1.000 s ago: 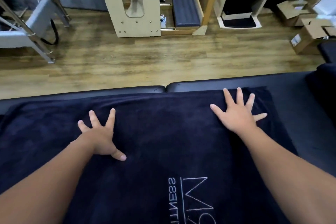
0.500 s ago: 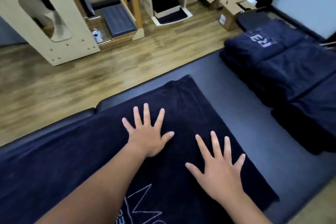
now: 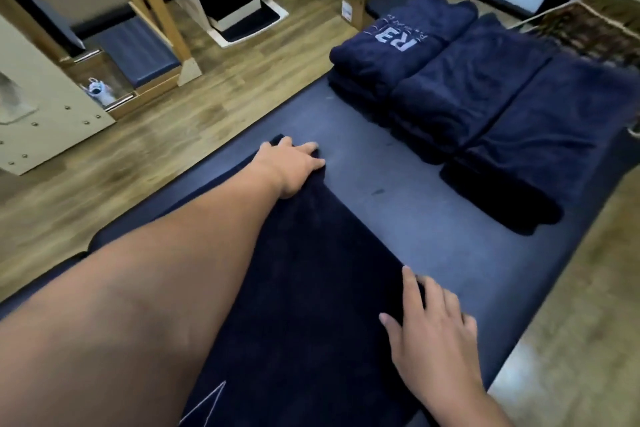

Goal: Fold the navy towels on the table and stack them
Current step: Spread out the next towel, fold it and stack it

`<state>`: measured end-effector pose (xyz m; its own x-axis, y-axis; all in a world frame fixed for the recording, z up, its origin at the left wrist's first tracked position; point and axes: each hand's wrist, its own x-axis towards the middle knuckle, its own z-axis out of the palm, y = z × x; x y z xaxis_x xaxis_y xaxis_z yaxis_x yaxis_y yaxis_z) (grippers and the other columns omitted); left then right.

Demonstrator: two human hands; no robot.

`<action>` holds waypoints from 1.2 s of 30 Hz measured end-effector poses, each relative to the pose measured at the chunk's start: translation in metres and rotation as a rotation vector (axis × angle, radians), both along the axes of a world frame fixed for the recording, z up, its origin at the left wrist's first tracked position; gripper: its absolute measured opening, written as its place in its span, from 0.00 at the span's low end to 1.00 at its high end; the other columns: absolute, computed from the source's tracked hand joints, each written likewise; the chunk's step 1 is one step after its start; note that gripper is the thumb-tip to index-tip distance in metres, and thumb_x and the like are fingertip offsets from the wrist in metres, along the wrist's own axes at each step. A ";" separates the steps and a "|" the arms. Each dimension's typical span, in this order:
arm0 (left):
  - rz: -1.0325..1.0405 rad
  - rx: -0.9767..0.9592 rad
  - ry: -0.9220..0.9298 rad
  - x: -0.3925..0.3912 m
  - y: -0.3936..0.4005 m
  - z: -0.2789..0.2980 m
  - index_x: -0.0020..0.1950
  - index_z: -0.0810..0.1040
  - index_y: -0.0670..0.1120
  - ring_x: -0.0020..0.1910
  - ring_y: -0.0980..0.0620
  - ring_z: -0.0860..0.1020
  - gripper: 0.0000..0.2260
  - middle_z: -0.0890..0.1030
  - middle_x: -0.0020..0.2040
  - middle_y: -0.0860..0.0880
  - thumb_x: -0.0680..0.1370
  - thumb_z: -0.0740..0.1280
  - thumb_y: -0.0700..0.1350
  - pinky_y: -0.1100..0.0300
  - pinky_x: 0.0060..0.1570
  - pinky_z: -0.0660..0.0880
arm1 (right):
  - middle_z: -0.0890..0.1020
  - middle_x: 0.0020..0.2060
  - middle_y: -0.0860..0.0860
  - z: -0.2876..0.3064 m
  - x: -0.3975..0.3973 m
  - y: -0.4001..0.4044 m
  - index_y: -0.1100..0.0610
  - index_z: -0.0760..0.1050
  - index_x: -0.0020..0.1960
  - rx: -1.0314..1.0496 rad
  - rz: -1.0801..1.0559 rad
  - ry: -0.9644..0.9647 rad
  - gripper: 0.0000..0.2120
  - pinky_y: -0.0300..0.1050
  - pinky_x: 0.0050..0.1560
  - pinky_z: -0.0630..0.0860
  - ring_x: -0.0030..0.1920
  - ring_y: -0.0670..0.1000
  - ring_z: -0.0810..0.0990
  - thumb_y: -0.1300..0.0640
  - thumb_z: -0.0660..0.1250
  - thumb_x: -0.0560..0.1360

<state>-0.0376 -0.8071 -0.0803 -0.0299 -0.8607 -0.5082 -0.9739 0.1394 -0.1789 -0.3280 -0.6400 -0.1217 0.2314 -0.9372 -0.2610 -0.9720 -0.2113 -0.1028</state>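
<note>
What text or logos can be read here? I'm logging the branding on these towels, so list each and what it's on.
"RE": large pale letters on the top folded towel of the far stack, seen upside down; a line of small letters arcs beside them, too blurred to read.
Pale logo lines on the spread towel at the bottom edge: cut off, not readable as letters.
White label on the cardboard box on the floor: too small to read.

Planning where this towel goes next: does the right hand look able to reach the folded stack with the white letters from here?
Probably yes: bare table lies between the right hand and the lettered stack, though it is far.
</note>
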 end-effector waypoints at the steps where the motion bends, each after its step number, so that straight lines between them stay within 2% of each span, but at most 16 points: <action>1: -0.084 -0.041 -0.022 -0.002 -0.003 -0.001 0.76 0.67 0.59 0.67 0.42 0.66 0.26 0.62 0.76 0.52 0.81 0.61 0.38 0.45 0.55 0.73 | 0.79 0.55 0.55 0.001 0.000 -0.002 0.61 0.72 0.73 0.014 -0.027 0.007 0.38 0.58 0.41 0.77 0.51 0.59 0.79 0.44 0.76 0.69; 3: -0.116 -0.062 0.025 -0.003 -0.003 -0.005 0.68 0.76 0.52 0.57 0.45 0.73 0.21 0.70 0.66 0.50 0.78 0.62 0.36 0.49 0.43 0.74 | 0.79 0.51 0.54 0.005 0.000 -0.006 0.61 0.71 0.73 0.050 -0.042 -0.011 0.38 0.56 0.39 0.77 0.48 0.58 0.78 0.49 0.78 0.68; 5: -0.087 -0.032 0.059 -0.005 0.002 -0.004 0.60 0.79 0.48 0.46 0.46 0.77 0.17 0.71 0.60 0.48 0.75 0.63 0.34 0.50 0.37 0.73 | 0.78 0.56 0.51 0.011 -0.001 -0.012 0.56 0.63 0.78 0.078 -0.065 -0.069 0.33 0.52 0.48 0.77 0.55 0.56 0.77 0.49 0.70 0.76; 6: -0.089 -0.023 0.045 -0.007 0.005 -0.001 0.59 0.79 0.48 0.44 0.46 0.77 0.16 0.71 0.58 0.48 0.74 0.63 0.34 0.51 0.38 0.71 | 0.77 0.59 0.50 0.015 -0.001 -0.015 0.53 0.60 0.78 0.114 -0.111 -0.140 0.30 0.50 0.51 0.75 0.59 0.55 0.76 0.49 0.66 0.79; 9: -0.064 -0.019 0.004 -0.010 0.018 0.008 0.61 0.74 0.47 0.46 0.44 0.76 0.14 0.75 0.56 0.47 0.76 0.64 0.38 0.51 0.42 0.69 | 0.79 0.56 0.49 0.023 -0.003 -0.026 0.48 0.64 0.70 0.259 -0.199 -0.234 0.22 0.47 0.47 0.72 0.57 0.55 0.78 0.50 0.66 0.79; 11: -0.006 -0.006 0.034 -0.008 0.028 0.015 0.61 0.72 0.48 0.45 0.44 0.74 0.14 0.76 0.54 0.46 0.76 0.63 0.38 0.50 0.41 0.71 | 0.80 0.46 0.47 0.033 -0.003 -0.029 0.47 0.71 0.60 0.340 -0.176 -0.239 0.15 0.47 0.47 0.76 0.50 0.54 0.80 0.52 0.67 0.75; 13: 0.016 -0.020 0.021 -0.001 0.037 0.020 0.60 0.76 0.46 0.46 0.43 0.76 0.14 0.78 0.54 0.45 0.76 0.62 0.36 0.50 0.40 0.72 | 0.80 0.41 0.46 0.040 -0.004 -0.029 0.46 0.75 0.52 0.405 -0.122 -0.282 0.10 0.48 0.48 0.79 0.46 0.52 0.81 0.54 0.65 0.71; 15: 0.051 -0.082 -0.001 0.008 0.052 0.029 0.55 0.77 0.44 0.44 0.41 0.78 0.11 0.78 0.50 0.44 0.76 0.63 0.34 0.49 0.39 0.73 | 0.81 0.44 0.44 0.053 -0.002 -0.022 0.41 0.74 0.51 0.463 -0.023 -0.310 0.12 0.45 0.50 0.78 0.49 0.49 0.81 0.54 0.65 0.70; 17: 0.094 -0.148 -0.004 0.022 0.073 0.038 0.49 0.74 0.43 0.39 0.41 0.76 0.08 0.76 0.44 0.44 0.75 0.62 0.32 0.49 0.38 0.75 | 0.82 0.50 0.41 0.068 0.005 -0.012 0.39 0.74 0.59 0.509 0.115 -0.281 0.19 0.39 0.53 0.75 0.55 0.46 0.80 0.55 0.64 0.71; 19: 0.124 -0.196 0.007 0.044 0.099 0.040 0.48 0.73 0.43 0.39 0.41 0.76 0.08 0.77 0.42 0.43 0.74 0.62 0.31 0.48 0.38 0.77 | 0.81 0.57 0.38 0.083 0.017 0.003 0.38 0.69 0.69 0.515 0.229 -0.256 0.28 0.36 0.59 0.74 0.61 0.43 0.78 0.56 0.64 0.71; 23: 0.175 -0.257 0.001 0.090 0.169 0.042 0.40 0.66 0.46 0.44 0.39 0.80 0.10 0.80 0.46 0.42 0.73 0.61 0.31 0.46 0.43 0.80 | 0.79 0.62 0.37 0.100 0.053 0.056 0.34 0.63 0.71 0.543 0.338 -0.308 0.34 0.41 0.63 0.75 0.63 0.42 0.77 0.55 0.65 0.69; 27: 0.331 -0.353 -0.035 0.133 0.264 0.050 0.43 0.67 0.45 0.48 0.36 0.81 0.08 0.80 0.48 0.41 0.75 0.59 0.32 0.51 0.37 0.72 | 0.73 0.70 0.39 0.112 0.103 0.138 0.33 0.56 0.77 0.567 0.437 -0.351 0.39 0.38 0.68 0.70 0.70 0.43 0.71 0.52 0.70 0.72; 29: 0.372 -0.394 0.014 0.159 0.315 0.047 0.45 0.69 0.44 0.50 0.36 0.80 0.07 0.80 0.51 0.42 0.76 0.59 0.32 0.49 0.40 0.75 | 0.70 0.71 0.40 0.118 0.130 0.184 0.34 0.52 0.79 0.589 0.478 -0.373 0.40 0.37 0.69 0.66 0.72 0.44 0.68 0.51 0.70 0.75; 32: 0.406 -0.433 0.097 0.205 0.390 0.039 0.53 0.77 0.41 0.63 0.38 0.78 0.09 0.76 0.68 0.45 0.76 0.60 0.33 0.43 0.57 0.78 | 0.69 0.72 0.43 0.120 0.172 0.252 0.35 0.48 0.80 0.649 0.545 -0.375 0.41 0.41 0.71 0.67 0.72 0.48 0.69 0.54 0.68 0.77; 34: 0.449 -0.405 0.127 0.227 0.435 0.037 0.59 0.77 0.41 0.71 0.39 0.72 0.13 0.68 0.77 0.46 0.78 0.60 0.33 0.46 0.71 0.69 | 0.69 0.71 0.43 0.119 0.196 0.291 0.35 0.46 0.80 0.653 0.577 -0.357 0.42 0.43 0.70 0.69 0.72 0.48 0.69 0.55 0.67 0.77; 36: 0.477 -0.397 0.131 0.245 0.479 0.037 0.63 0.75 0.40 0.72 0.39 0.71 0.14 0.64 0.79 0.46 0.79 0.60 0.33 0.50 0.76 0.62 | 0.70 0.71 0.43 0.117 0.220 0.327 0.35 0.46 0.80 0.659 0.598 -0.350 0.42 0.42 0.70 0.69 0.71 0.47 0.70 0.56 0.67 0.77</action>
<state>0.2070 -0.3276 -0.0435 0.3636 -0.9167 -0.1657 -0.9297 -0.3683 -0.0026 -0.1084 -0.3126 -0.0044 0.7891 -0.3276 -0.5196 -0.6136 -0.4589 -0.6426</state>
